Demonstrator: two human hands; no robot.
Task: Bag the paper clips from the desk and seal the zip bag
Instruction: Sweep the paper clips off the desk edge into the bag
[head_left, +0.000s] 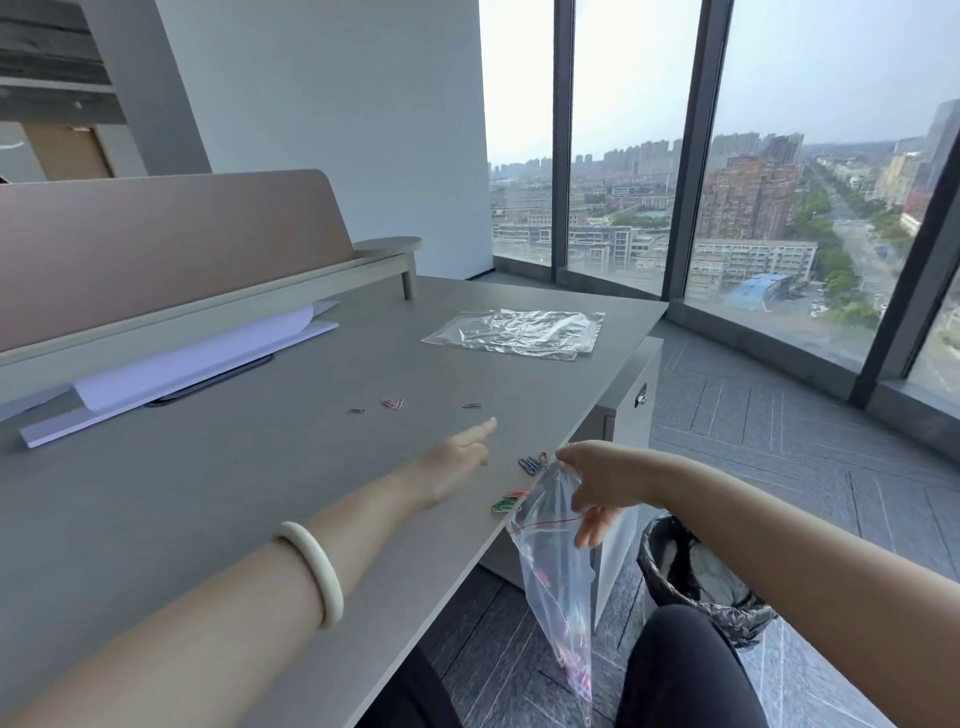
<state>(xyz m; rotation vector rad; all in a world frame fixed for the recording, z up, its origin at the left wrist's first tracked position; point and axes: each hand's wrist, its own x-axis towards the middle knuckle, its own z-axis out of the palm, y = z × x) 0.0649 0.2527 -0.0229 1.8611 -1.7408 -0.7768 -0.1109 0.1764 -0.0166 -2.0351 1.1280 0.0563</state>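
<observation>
While my right hand (597, 483) pinches the mouth of the zip bag (558, 582) at the desk (208, 493) edge, the bag hangs down off the desk toward my lap, unsealed, its red zip line visible. Some clips (574, 660) are already inside, gathered in the bottom corner; I cannot count them through the plastic.

My left hand (457, 457) is stretched out over the desk, fingers loosely extended, palm down, holding nothing as far as I can see. It points toward the far clips.

Remaining on the desk, counted by group:
- one dark clip (356, 411), far left;
- a red pair (392, 404), just beside it;
- one dark clip (471, 405), nearest my left fingertips;
- a blue cluster (534, 462), just beside my right hand, about three, not separable;
- a green and red cluster (510, 501) at the desk edge, touching the bag mouth, number uncertain.

Five groups outstanding. Judgement: bagging partly done, perhaps half; sealing not yet begun.

Also present: a stack of spare bags (517, 332) lying flat at the far side, number unclear, and white paper (192, 358) by the partition.
</observation>
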